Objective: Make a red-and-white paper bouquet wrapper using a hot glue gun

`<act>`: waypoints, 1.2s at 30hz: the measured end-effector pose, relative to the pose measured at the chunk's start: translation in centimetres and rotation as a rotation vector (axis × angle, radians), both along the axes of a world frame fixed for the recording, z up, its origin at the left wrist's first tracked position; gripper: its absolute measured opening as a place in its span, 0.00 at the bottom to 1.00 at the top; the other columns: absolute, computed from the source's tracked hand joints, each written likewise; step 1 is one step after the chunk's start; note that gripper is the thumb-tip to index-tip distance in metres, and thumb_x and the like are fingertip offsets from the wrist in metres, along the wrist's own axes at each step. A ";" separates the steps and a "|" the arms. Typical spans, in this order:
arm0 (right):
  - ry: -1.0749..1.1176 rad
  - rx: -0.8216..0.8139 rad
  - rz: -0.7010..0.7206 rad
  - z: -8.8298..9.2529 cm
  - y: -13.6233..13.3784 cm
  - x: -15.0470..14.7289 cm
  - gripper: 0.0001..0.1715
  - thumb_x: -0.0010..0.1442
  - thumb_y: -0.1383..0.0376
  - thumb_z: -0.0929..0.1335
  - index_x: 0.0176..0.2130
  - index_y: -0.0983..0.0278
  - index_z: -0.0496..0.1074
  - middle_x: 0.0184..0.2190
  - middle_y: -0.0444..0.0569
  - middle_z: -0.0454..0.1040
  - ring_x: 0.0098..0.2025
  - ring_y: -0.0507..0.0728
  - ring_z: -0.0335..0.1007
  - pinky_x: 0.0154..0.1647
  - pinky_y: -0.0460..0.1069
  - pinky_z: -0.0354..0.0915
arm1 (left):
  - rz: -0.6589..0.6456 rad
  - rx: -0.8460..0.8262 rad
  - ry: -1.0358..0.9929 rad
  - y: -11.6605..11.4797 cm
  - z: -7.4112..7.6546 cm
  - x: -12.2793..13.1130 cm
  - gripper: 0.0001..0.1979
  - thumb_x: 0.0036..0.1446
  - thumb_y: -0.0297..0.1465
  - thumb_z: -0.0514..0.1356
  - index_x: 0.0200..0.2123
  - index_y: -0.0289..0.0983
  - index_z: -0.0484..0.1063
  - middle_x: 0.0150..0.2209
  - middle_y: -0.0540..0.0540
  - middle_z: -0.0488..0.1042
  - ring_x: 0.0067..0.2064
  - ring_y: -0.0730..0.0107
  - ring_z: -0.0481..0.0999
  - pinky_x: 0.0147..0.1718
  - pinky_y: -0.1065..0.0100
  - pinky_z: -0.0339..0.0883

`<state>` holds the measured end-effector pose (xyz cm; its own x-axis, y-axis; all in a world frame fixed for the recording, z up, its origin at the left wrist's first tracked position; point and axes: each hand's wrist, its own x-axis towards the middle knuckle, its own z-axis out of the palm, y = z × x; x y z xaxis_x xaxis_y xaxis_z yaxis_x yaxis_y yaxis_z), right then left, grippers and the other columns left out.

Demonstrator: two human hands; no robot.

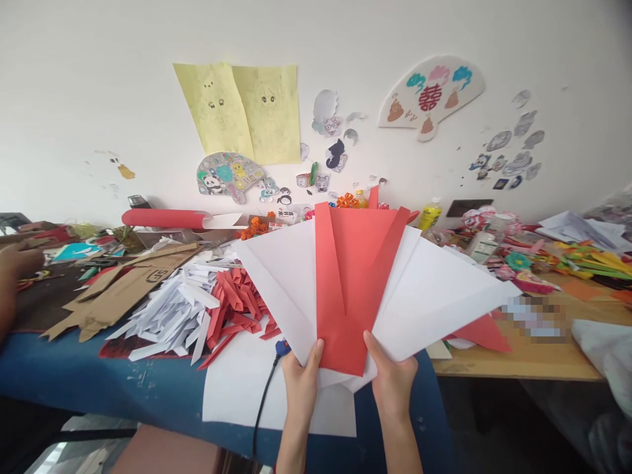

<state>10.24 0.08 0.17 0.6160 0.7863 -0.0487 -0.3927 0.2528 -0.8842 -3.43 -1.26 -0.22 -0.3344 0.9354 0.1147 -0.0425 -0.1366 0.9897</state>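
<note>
Held up before me is a fan-like spread of folded paper, with a red folded sheet (pixel 358 276) in front and white folded sheets (pixel 439 283) showing on both sides. My left hand (pixel 303 375) grips its lower left edge, thumb on the front near the red sheet's border. On the lower right, my right hand (pixel 392 375) pinches the sheets the same way, thumb pointing up and inward. The fingers of both hands are hidden behind the paper. Below, a flat white sheet (pixel 232 395) lies on the blue table cover (pixel 162 388).
White paper strips (pixel 172 309) and red paper strips (pixel 237 296) are heaped on the left, beside torn cardboard (pixel 128 283). A black cable (pixel 266 395) hangs over the table edge. Another person's hand (pixel 20 263) is at far left. Bottles and craft pieces crowd the wooden table (pixel 538 365).
</note>
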 end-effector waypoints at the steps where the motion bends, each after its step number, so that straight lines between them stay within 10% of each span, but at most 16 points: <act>1: -0.001 0.002 0.004 -0.1 0.0 0.0 0.32 0.42 0.61 0.82 0.45 0.71 0.79 0.47 0.60 0.81 0.51 0.73 0.77 0.49 0.64 0.76 | -0.001 0.000 -0.003 0.0 0.0 0.0 0.22 0.57 0.46 0.67 0.43 0.31 0.83 0.46 0.36 0.83 0.48 0.43 0.82 0.43 0.57 0.77; 22: -0.021 0.000 0.148 1.0 -0.3 0.9 0.30 0.43 0.62 0.82 0.44 0.71 0.80 0.45 0.59 0.82 0.47 0.70 0.80 0.49 0.62 0.76 | 0.046 -0.032 -0.063 0.0 -0.1 0.3 0.22 0.57 0.45 0.68 0.42 0.31 0.83 0.45 0.36 0.83 0.49 0.43 0.82 0.41 0.60 0.78; 36: -0.022 0.007 -0.035 -0.2 0.2 0.1 0.32 0.42 0.59 0.82 0.45 0.72 0.80 0.46 0.60 0.82 0.48 0.70 0.78 0.48 0.62 0.76 | 0.013 -0.017 -0.056 -0.4 0.6 0.4 0.23 0.56 0.46 0.67 0.43 0.31 0.83 0.46 0.35 0.83 0.51 0.42 0.82 0.45 0.56 0.78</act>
<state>10.31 0.23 -0.01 0.6442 0.7643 -0.0289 -0.3636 0.2728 -0.8907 -3.06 -1.66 0.35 -0.3518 0.9327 0.0797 -0.0966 -0.1209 0.9880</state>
